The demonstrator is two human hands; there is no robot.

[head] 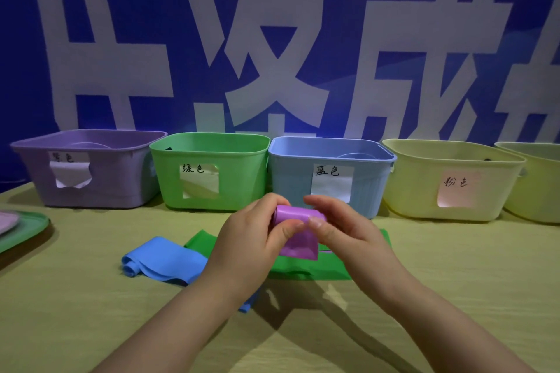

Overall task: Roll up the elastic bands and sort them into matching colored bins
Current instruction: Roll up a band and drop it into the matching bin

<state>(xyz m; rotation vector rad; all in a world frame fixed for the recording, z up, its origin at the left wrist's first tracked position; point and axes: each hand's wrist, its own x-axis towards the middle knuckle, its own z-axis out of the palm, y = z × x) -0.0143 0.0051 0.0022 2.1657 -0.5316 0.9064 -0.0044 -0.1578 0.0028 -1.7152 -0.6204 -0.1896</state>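
A purple elastic band is held above the table, mostly wound into a roll with a short tail hanging down. My left hand grips the roll's left end, thumb on its front. My right hand pinches the right end. Beneath my hands a green band lies flat on the table. A blue band, partly curled at its left end, lies to the left of it. At the back stand a purple bin, a green bin, a blue bin and a yellow bin, each with a paper label.
Another yellow bin is cut off at the right edge. A green tray with a pale item on it sits at the left edge. A yellow-green cloth covers the table. A blue banner forms the wall behind the bins.
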